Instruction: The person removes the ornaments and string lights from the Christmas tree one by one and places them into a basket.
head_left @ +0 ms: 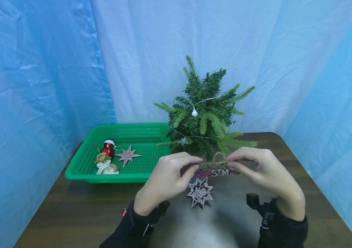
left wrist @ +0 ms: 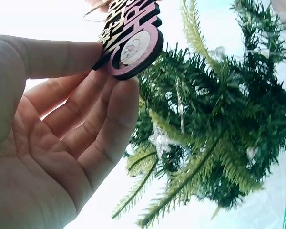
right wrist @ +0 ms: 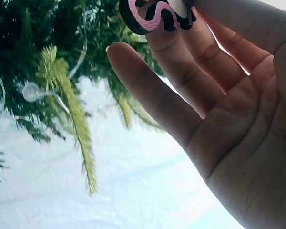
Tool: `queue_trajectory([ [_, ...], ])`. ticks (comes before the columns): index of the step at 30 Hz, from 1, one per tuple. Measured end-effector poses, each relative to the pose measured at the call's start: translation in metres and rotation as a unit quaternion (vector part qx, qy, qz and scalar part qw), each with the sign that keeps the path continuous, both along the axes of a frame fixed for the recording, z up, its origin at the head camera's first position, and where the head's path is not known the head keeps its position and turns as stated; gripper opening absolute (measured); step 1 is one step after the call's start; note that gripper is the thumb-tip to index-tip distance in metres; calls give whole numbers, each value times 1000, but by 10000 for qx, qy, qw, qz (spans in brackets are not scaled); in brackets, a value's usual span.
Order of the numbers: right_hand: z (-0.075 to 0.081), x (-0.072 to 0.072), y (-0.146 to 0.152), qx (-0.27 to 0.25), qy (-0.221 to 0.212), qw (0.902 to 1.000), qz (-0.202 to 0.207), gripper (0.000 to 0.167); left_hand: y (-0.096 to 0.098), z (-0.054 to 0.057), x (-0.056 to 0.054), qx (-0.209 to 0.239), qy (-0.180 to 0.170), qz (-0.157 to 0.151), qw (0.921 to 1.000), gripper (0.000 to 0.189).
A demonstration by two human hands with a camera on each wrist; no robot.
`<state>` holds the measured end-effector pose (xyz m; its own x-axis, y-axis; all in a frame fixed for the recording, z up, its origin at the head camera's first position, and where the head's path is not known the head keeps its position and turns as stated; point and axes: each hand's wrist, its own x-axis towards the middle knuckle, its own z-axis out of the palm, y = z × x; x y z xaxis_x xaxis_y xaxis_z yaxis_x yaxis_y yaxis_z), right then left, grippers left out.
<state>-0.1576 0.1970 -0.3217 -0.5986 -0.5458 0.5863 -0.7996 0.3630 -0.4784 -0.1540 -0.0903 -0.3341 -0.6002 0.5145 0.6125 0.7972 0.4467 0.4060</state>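
Observation:
Between both hands is a cut-out letter Christmas sign (head_left: 220, 172) in pink and pale lettering with dark edges. My left hand (head_left: 169, 175) pinches its left end between thumb and fingers; in the left wrist view, a round pale inset shows in the sign's large C (left wrist: 155, 45). My right hand (head_left: 268, 172) pinches the opposite end, where a pink S (right wrist: 145, 21) shows in the right wrist view. A twine loop (head_left: 219, 153) stands up from the sign's top edge. Just behind is the small green Christmas tree (head_left: 203, 120), with string lights on its branches.
Glittery star ornaments (head_left: 200, 193) lie on the dark wooden table (head_left: 312, 213) below the sign. A green basket (head_left: 86, 177) at left contains a snowman ornament (head_left: 106, 165), a red ornament (head_left: 108, 148) and a pinkish star (head_left: 127, 155). Blue curtains (head_left: 145, 62) surround the table.

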Motion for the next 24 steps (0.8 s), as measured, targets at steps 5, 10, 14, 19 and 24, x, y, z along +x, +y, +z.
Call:
queue_trajectory([
  [5, -1, -3, -10, 11, 17, 9999, 106, 39, -12, 2, -1, -34, 20, 40, 10000, 19],
  [10, -3, -6, -24, 23, -40, 10000, 75, 34, -24, 2, -4, -77, 39, 78, 9999, 20],
  [14, -5, -10, -36, 60, 17, 10000, -59, 31, -35, 3, -7, -139, 71, 154, 9998, 20],
  [19, -8, -12, -49, 76, 2, 9999, -113, 30, -48, 3, -13, -162, -8, 240, 9996, 20],
  [24, -10, -12, -55, 43, 36, 9994, -344, 32, -64, 2, -18, -10, -183, 290, 9994, 21],
])
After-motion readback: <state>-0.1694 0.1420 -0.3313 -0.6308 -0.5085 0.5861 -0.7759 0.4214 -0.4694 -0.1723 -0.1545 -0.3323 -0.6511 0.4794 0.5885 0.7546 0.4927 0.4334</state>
